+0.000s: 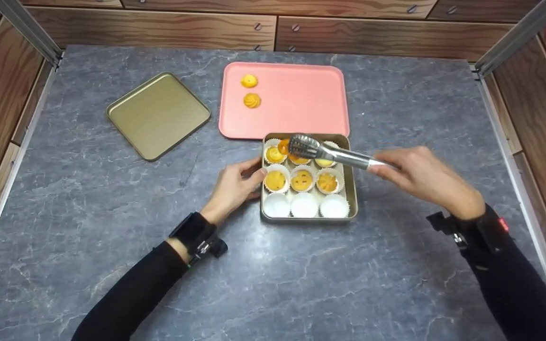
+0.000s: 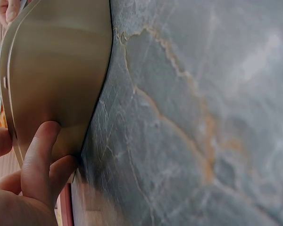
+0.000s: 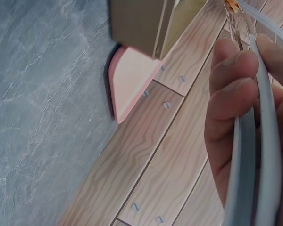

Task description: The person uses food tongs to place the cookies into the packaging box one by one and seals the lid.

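Observation:
A gold square tin (image 1: 352, 189) holds white paper cups with small yellow pastries in its back and middle rows; the front-row cups (image 1: 304, 205) show only white paper. My left hand (image 1: 236, 185) holds the tin at its left side, thumb at the rim and fingertips against the wall. My right hand (image 1: 417, 176) grips metal tongs (image 1: 349, 157) by the handles from the right. Their slotted heads are over the tin's back row, with an orange pastry (image 1: 283, 146) at the tips. In the right wrist view, fingers (image 3: 233, 96) curl round the tong handles.
Behind the tin lies a pink tray (image 1: 301, 99) with two yellow pastries (image 1: 252, 100) on its left part. A gold lid (image 1: 159, 116) rests at the left of the tray, inner side up. Wood-patterned panels (image 1: 159, 28) border the grey marbled table (image 1: 112, 213).

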### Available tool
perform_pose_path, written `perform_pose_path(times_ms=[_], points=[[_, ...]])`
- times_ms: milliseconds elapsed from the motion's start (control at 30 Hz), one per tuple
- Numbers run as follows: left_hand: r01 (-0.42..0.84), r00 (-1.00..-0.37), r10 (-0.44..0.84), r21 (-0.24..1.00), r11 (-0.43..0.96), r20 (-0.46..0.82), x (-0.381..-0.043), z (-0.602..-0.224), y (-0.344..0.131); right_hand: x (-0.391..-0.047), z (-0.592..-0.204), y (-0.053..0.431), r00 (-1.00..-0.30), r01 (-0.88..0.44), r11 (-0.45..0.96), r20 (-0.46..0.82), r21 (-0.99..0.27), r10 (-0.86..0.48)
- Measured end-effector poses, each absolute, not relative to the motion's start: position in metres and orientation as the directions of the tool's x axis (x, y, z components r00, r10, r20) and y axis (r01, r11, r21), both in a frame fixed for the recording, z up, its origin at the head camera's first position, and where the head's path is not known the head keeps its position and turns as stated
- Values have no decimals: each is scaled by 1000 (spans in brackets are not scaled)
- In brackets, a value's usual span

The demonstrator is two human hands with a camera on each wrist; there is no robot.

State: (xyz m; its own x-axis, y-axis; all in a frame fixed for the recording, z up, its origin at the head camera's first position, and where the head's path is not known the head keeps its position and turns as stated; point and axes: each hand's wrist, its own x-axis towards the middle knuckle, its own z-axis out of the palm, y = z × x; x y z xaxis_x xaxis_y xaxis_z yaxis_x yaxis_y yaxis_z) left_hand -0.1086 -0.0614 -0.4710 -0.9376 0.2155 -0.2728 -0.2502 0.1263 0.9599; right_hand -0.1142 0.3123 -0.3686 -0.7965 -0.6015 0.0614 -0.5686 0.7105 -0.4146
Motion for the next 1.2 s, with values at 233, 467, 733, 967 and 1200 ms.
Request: perform_pose_path(times_ms=[233,467,733,967,1200], points=[[-238,-938,232,964,117,-259,-109,-471,-62,-96,-363,310,-748,-587,664,-3,-464,-664],[-236,-937,235,964,119,-258,-109,-471,-62,-85,-364,301,-714,-603,656,-60,-454,-697],[-239,-936,238,965,109,-258,-108,-471,-62,-76,-363,288,-695,-673,662,-24,-330,-719],[-250,-935,233,963,98,-266,-108,-471,-61,-71,-364,279,-688,-697,673,-31,-248,-725],[-230,-941,232,969,89,-245,-107,-470,-62,-68,-364,275,-689,-705,674,-13,-222,-725]])
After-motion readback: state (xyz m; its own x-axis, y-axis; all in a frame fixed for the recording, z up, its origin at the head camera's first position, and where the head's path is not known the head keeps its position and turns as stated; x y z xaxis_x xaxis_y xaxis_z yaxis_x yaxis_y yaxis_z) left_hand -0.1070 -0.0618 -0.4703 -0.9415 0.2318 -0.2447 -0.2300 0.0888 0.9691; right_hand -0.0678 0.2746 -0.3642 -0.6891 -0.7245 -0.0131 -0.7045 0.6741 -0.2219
